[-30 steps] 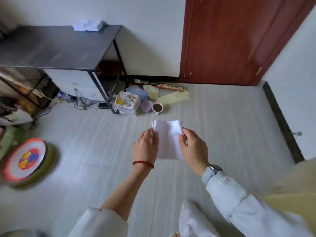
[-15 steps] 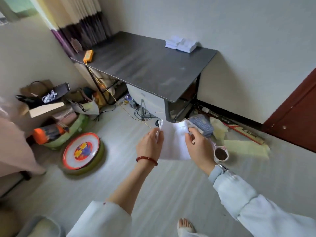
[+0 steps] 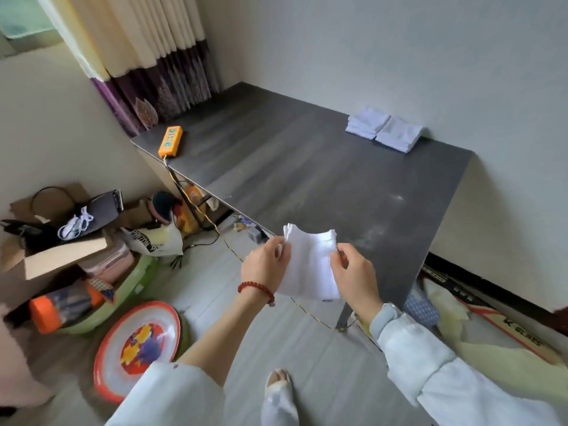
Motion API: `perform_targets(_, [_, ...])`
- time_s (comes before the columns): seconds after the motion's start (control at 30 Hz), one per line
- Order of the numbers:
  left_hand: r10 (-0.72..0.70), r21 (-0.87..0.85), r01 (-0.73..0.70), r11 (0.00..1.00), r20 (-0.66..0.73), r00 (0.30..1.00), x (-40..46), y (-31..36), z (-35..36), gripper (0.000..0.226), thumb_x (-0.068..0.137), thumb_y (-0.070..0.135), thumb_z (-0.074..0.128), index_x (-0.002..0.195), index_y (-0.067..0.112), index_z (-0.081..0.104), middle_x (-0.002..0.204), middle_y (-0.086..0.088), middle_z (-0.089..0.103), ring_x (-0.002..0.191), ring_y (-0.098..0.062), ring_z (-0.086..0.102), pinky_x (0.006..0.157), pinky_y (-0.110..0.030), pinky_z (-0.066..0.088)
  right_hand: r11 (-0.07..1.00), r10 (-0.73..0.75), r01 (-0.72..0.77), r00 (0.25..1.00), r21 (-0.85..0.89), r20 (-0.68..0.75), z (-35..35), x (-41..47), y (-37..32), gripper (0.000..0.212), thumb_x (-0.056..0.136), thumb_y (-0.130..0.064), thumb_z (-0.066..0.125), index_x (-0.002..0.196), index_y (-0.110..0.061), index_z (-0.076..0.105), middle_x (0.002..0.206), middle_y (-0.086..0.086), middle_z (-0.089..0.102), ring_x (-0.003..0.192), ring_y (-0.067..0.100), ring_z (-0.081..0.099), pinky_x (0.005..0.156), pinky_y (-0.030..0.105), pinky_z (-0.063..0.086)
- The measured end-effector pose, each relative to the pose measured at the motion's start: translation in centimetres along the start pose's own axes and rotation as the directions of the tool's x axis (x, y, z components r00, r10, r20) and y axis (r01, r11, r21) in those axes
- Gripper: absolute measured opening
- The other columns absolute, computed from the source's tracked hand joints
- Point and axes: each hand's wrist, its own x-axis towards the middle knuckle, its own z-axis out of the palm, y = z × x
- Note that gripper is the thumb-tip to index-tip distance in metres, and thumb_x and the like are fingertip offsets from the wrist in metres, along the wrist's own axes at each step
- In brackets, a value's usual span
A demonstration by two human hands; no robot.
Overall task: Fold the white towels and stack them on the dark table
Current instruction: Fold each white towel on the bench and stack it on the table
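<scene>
A partly folded white towel (image 3: 310, 265) hangs in the air in front of me, just before the near edge of the dark table (image 3: 307, 170). My left hand (image 3: 266, 265) pinches its left edge, where several layers show. My right hand (image 3: 353, 275) pinches its right edge. Two stacks of folded white towels (image 3: 384, 132) lie side by side at the table's far right corner, against the wall.
An orange power strip (image 3: 171, 145) lies on the table's left corner, its cord running down to the floor. Boxes, bags and a green basin (image 3: 116, 299) crowd the floor at left, beside a round colourful tray (image 3: 136, 345). Curtains hang behind the table.
The view has swung left and closer to the dark table, which now fills the middle. Both hands keep holding the towel, now raised at the table's near edge.
</scene>
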Motion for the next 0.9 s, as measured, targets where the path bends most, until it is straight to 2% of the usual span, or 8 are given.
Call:
perform_targets(0.1, [0.033, -0.037, -0.031, 0.999, 0.064, 0.997, 8.6, 0.1, -0.9, 0.020, 0.093, 0.031, 0.047, 0.099, 0.019, 0.061, 0.081, -0.002, 0.063, 0.083, -0.025, 0.058, 0.066, -0.027, 0.039, 0.997, 0.051, -0.050, 0.998, 0.058, -0.022, 1.7, 6.7, -2.3, 0.013, 0.091, -0.017, 0.048, 0.086, -0.011, 0.058, 0.060, -0.004, 0.050, 0.064, 0.023, 0.045, 0.061, 0.032, 0.037])
perform_targets(0.2, [0.067, -0.070, -0.058, 0.996, 0.148, 0.987, 16.0, 1.2, -0.3, 0.018, 0.092, 0.030, 0.047, 0.094, 0.019, 0.061, 0.080, -0.002, 0.063, 0.082, -0.025, 0.057, 0.067, -0.028, 0.042, 0.995, 0.090, -0.087, 0.993, 0.048, -0.074, 2.3, 12.4, -3.2, 0.013, 0.093, -0.019, 0.048, 0.090, -0.011, 0.058, 0.066, 0.002, 0.057, 0.066, 0.025, 0.051, 0.063, 0.035, 0.043])
perform_targets(0.33, [0.124, -0.118, -0.095, 0.989, 0.276, 0.953, 24.4, 4.4, 2.8, 0.019, 0.092, 0.032, 0.046, 0.097, 0.025, 0.061, 0.085, 0.003, 0.065, 0.082, -0.018, 0.057, 0.064, -0.025, 0.040, 0.986, 0.166, -0.160, 0.975, 0.054, -0.150, 2.0, 19.6, -2.1, 0.013, 0.093, -0.023, 0.048, 0.092, -0.015, 0.058, 0.064, -0.005, 0.055, 0.064, 0.019, 0.052, 0.065, 0.036, 0.047])
perform_targets(0.43, [0.151, -0.159, -0.102, 0.982, 0.334, 0.930, 30.0, 7.4, 5.6, 0.019, 0.091, 0.035, 0.045, 0.095, 0.026, 0.061, 0.083, 0.003, 0.065, 0.076, -0.017, 0.056, 0.059, -0.025, 0.040, 0.976, 0.216, -0.207, 0.957, 0.069, -0.195, 1.1, 25.2, -0.7, 0.016, 0.093, -0.025, 0.047, 0.090, -0.014, 0.058, 0.067, 0.002, 0.057, 0.062, 0.021, 0.050, 0.065, 0.038, 0.047])
perform_targets(0.57, [0.204, -0.149, -0.160, 0.976, 0.354, 0.913, 38.3, 12.6, 9.4, 0.020, 0.091, 0.038, 0.044, 0.097, 0.027, 0.060, 0.079, 0.005, 0.063, 0.074, -0.018, 0.056, 0.057, -0.024, 0.039, 0.970, 0.242, -0.231, 0.935, 0.072, -0.259, -0.7, 34.3, 1.2, 0.020, 0.095, -0.026, 0.046, 0.103, -0.013, 0.059, 0.077, 0.000, 0.059, 0.077, 0.022, 0.058, 0.075, 0.038, 0.051])
perform_targets(0.63, [0.221, -0.140, -0.182, 0.973, 0.352, 0.910, 42.5, 15.3, 11.4, 0.021, 0.092, 0.037, 0.043, 0.099, 0.026, 0.059, 0.081, 0.006, 0.062, 0.078, -0.019, 0.057, 0.061, -0.025, 0.038, 0.968, 0.250, -0.239, 0.924, 0.075, -0.288, -1.6, 39.1, 2.1, 0.022, 0.095, -0.025, 0.046, 0.105, -0.011, 0.059, 0.077, -0.001, 0.059, 0.077, 0.022, 0.058, 0.074, 0.037, 0.049])
perform_targets(0.8, [0.245, -0.110, -0.220, 0.969, 0.353, 0.903, 51.3, 19.8, 15.6, 0.024, 0.094, 0.035, 0.041, 0.106, 0.022, 0.058, 0.082, 0.008, 0.057, 0.082, -0.021, 0.057, 0.067, -0.028, 0.042, 0.951, 0.308, -0.279, 0.899, 0.134, -0.312, -2.8, 49.5, 4.2, 0.020, 0.095, -0.021, 0.044, 0.100, -0.008, 0.058, 0.081, 0.017, 0.062, 0.077, 0.032, 0.057, 0.072, 0.040, 0.047])
perform_targets(0.9, [0.252, -0.098, -0.232, 0.968, 0.354, 0.901, 55.9, 21.5, 17.7, 0.026, 0.095, 0.035, 0.040, 0.107, 0.021, 0.058, 0.079, 0.009, 0.056, 0.080, -0.021, 0.056, 0.067, -0.028, 0.043, 0.935, 0.350, -0.311, 0.892, 0.173, -0.288, -2.8, 54.4, 5.4, 0.025, 0.096, -0.023, 0.043, 0.111, -0.010, 0.057, 0.083, 0.005, 0.060, 0.079, 0.025, 0.056, 0.077, 0.039, 0.046])
